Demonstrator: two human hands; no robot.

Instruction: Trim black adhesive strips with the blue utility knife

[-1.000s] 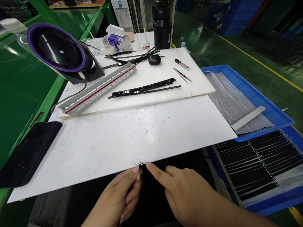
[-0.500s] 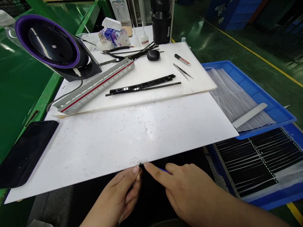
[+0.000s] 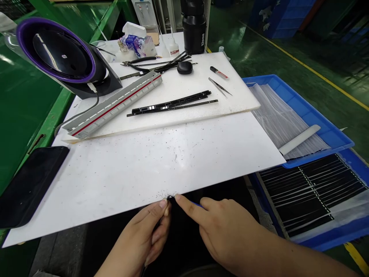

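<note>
Preferably, pinch the slim black piece near its tip, as the left hand does, limiting flex; the right hand, index extended, grips a mostly hidden blue object.

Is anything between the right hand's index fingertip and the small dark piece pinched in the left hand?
Nothing visible stands between them. The right hand has its index fingertip close beside the exposed end of the dark piece in the left hand; whether they touch is too small to tell.
</note>
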